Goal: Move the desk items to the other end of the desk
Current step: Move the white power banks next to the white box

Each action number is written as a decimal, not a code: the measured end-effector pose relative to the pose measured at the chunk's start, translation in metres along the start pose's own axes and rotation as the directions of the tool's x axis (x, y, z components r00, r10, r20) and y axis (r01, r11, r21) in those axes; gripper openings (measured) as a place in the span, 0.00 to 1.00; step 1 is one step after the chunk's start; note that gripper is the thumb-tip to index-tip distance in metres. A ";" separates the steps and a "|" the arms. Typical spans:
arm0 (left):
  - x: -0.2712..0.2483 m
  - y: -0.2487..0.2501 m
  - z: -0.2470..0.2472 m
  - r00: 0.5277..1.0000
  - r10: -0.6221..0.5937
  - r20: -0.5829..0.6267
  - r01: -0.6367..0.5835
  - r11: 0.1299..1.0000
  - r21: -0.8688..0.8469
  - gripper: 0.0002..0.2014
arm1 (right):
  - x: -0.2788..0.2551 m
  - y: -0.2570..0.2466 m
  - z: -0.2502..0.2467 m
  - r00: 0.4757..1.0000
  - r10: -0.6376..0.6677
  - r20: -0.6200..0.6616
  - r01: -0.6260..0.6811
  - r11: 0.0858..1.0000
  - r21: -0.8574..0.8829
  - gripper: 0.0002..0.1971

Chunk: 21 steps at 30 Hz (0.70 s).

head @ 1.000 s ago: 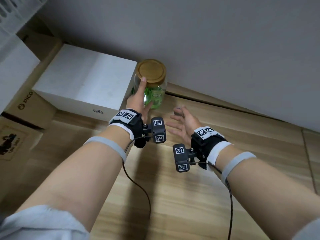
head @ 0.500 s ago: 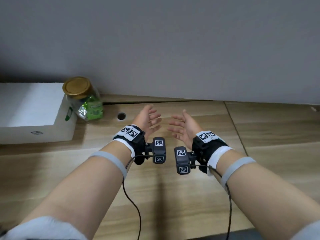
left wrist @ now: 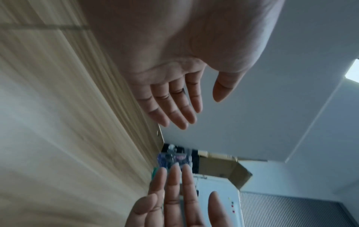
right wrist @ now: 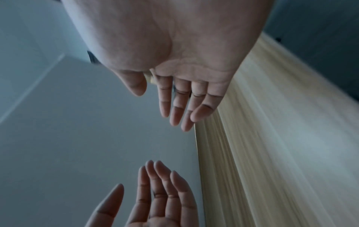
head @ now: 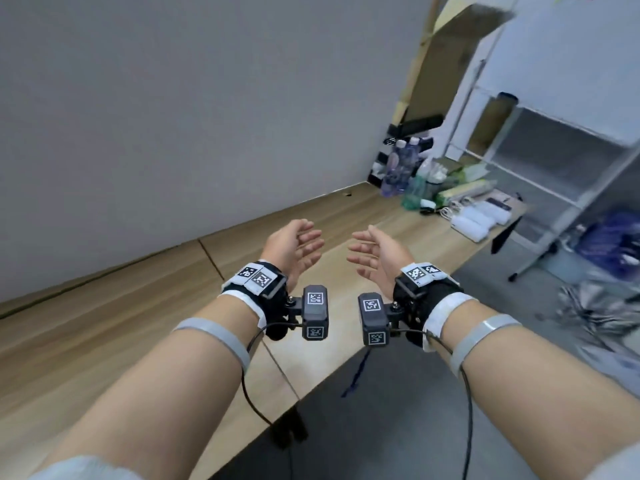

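Observation:
Both hands hover above the wooden desk (head: 104, 323), palms facing each other, holding nothing. My left hand (head: 301, 245) has relaxed, spread fingers; the left wrist view shows it (left wrist: 174, 98) open with the other hand's fingers (left wrist: 174, 192) below. My right hand (head: 372, 252) is likewise open, as the right wrist view (right wrist: 180, 98) confirms. At the desk's far right end sits a cluster of items: plastic bottles (head: 398, 168), green packets (head: 457, 188) and white rolled items (head: 478, 220). The jar and white box are out of view.
A grey wall (head: 173, 116) runs along the desk's back edge. A metal shelf rack (head: 554, 161) and a cardboard box (head: 450, 57) stand beyond the right end. Dark floor (head: 381, 427) lies below the desk's front edge, with bags (head: 609, 244) on it.
My left hand let go of the jar beside the white box. The view swung right along the desk; jar and box left the frame, and both hands now hover empty.

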<state>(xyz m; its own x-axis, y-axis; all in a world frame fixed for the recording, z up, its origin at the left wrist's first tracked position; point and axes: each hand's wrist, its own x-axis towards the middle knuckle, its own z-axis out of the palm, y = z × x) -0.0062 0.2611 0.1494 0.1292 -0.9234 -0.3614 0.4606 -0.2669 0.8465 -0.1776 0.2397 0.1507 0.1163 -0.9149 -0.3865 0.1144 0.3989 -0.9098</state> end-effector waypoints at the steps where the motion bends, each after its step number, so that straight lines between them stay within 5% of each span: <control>1: 0.005 -0.004 0.029 1.000 -0.010 0.023 0.010 1.000 0.023 0.10 | 0.001 -0.011 -0.028 0.999 -0.016 -0.034 0.018 0.999 0.030 0.16; 11: 0.092 -0.054 0.207 0.988 -0.103 0.114 0.082 0.981 0.177 0.05 | 0.043 -0.057 -0.211 0.971 -0.051 -0.234 0.071 0.994 0.077 0.11; 21: 0.268 -0.106 0.322 0.947 -0.300 0.114 0.269 0.936 0.227 0.05 | 0.188 -0.112 -0.330 0.942 0.046 -0.333 -0.064 0.997 -0.042 0.14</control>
<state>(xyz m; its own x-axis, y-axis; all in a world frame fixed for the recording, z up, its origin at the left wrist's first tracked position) -0.3037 -0.0466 0.0885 -0.1158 -0.8262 -0.5514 0.2665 -0.5606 0.7840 -0.4937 0.0028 0.1306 -0.2131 -0.8637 -0.4566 0.0648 0.4538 -0.8887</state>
